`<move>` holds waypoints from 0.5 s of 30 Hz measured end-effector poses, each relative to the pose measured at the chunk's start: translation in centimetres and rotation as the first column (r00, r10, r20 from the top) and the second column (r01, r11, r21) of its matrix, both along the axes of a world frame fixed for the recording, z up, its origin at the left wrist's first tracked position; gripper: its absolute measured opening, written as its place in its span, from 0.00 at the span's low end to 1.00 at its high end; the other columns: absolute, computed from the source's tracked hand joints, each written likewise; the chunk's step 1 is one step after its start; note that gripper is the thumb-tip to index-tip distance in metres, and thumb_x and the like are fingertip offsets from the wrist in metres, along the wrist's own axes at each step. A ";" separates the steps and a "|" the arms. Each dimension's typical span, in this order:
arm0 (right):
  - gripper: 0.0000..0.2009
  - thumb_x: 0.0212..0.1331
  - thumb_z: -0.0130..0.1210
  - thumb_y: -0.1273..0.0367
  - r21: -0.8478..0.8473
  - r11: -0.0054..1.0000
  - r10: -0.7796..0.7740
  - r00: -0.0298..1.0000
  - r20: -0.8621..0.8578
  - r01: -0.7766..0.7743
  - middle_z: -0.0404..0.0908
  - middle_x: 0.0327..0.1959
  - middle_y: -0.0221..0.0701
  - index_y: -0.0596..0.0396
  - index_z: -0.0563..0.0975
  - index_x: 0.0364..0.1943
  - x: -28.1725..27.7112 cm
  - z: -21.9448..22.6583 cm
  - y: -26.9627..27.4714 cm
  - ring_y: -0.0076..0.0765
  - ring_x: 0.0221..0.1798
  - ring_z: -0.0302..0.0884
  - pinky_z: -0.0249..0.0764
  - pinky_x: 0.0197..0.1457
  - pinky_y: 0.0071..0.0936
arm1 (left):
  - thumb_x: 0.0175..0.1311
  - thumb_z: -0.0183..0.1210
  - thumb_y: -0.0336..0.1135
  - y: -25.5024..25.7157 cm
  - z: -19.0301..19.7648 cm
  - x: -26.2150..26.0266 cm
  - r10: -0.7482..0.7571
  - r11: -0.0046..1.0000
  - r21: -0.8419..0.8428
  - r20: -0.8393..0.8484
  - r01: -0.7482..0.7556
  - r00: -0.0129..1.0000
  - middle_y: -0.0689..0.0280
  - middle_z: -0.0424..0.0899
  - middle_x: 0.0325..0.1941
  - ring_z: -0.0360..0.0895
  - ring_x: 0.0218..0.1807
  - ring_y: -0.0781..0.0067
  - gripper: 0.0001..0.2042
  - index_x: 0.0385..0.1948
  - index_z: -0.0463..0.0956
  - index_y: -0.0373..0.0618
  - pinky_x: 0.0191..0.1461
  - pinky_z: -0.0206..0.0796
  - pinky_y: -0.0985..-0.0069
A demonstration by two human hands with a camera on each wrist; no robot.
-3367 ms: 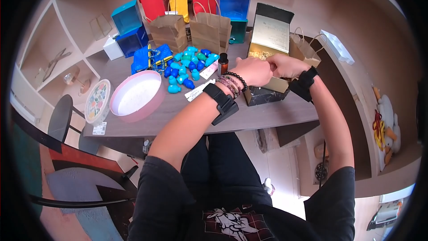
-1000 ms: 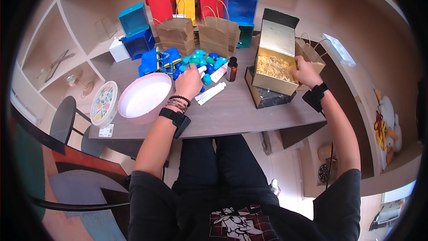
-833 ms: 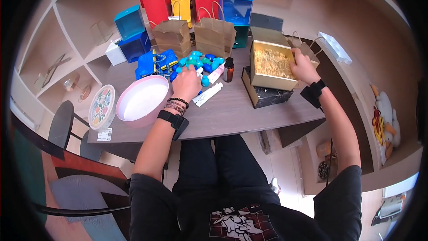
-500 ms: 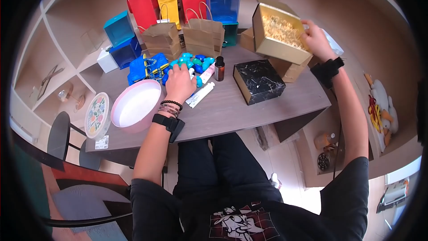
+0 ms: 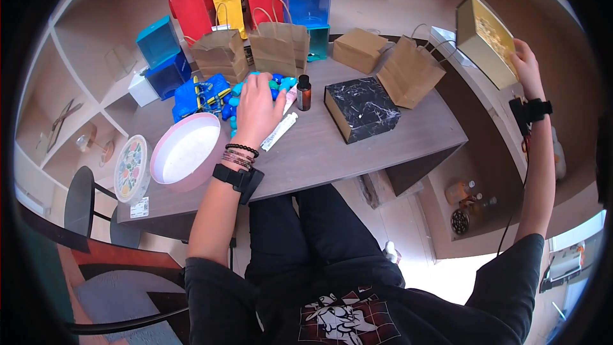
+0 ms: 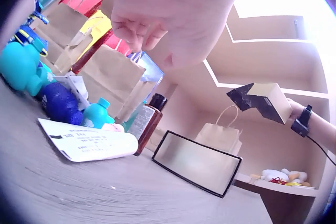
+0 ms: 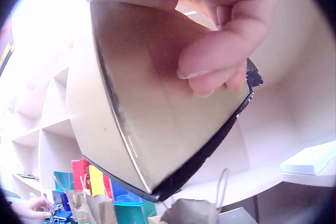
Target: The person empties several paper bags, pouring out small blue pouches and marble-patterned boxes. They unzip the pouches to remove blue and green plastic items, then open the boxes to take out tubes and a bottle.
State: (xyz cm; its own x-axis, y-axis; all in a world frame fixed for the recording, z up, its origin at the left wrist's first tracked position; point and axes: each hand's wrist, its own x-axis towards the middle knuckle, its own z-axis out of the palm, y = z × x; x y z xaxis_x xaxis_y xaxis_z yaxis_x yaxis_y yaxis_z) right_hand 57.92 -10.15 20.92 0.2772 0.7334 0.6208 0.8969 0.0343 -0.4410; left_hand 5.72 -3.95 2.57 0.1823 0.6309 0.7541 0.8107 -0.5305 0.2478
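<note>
My right hand [image 5: 527, 70] grips one wall of a gold-and-black gift box [image 5: 474, 38], held tilted in the air at the right. Its lid hangs back, and curly shredded paper [image 5: 495, 27] fills it. In the right wrist view, thumb and fingers pinch the gold side [image 7: 152, 108]. My left hand [image 5: 257, 115] is over a pile of small rounded blue and teal bottles [image 6: 60, 103]; in the left wrist view its fingers bend loosely with nothing between them. Beside that hand lie a white tube [image 5: 280, 131] and an upright amber bottle [image 5: 304, 93].
A black marbled box [image 5: 362, 110] sits on the table, a kraft bag [image 5: 410, 71] leaning behind it. Farther left are a pink round tin [image 5: 185, 153], its floral lid [image 5: 132, 169] and blue bags [image 5: 201, 96]. Kraft bags [image 5: 280, 48] and clear boxes [image 5: 308, 6] line the back.
Both hands were at the gift box at first. My right hand has lifted it off the marbled box, up and to the right. My left hand has moved left to the small bottles.
</note>
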 end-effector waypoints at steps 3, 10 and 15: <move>0.20 0.54 0.48 0.70 0.039 0.998 -0.051 0.999 0.012 0.050 0.78 0.43 0.44 0.60 0.67 0.53 4.1 -1.2 -1.4 0.36 0.46 0.76 0.70 0.49 0.27 | 0.53 0.59 0.38 -0.4 0.4 1.4 -0.130 0.991 0.009 -0.008 0.131 0.991 0.54 0.70 0.39 0.69 0.44 0.52 0.19 0.41 0.67 0.35 0.47 0.62 0.65; 0.17 0.50 0.47 0.74 0.044 0.982 -0.190 0.946 0.264 0.185 0.77 0.29 0.49 0.59 0.69 0.47 9.1 -11.2 -2.4 0.49 0.33 0.77 0.71 0.37 0.38 | 0.51 0.61 0.50 -1.7 0.0 5.1 -0.317 0.929 -0.235 -0.113 0.285 0.942 0.52 0.68 0.45 0.67 0.49 0.51 0.29 0.46 0.64 0.35 0.51 0.62 0.64; 0.17 0.50 0.45 0.75 -0.173 0.983 -0.044 0.997 0.063 0.055 0.76 0.28 0.51 0.59 0.68 0.47 2.9 -17.8 -2.5 0.54 0.33 0.76 0.71 0.38 0.41 | 0.44 0.61 0.62 -1.5 -1.6 7.0 -0.399 0.848 -0.456 -0.214 0.270 0.891 0.47 0.59 0.59 0.59 0.61 0.47 0.45 0.57 0.56 0.34 0.63 0.54 0.63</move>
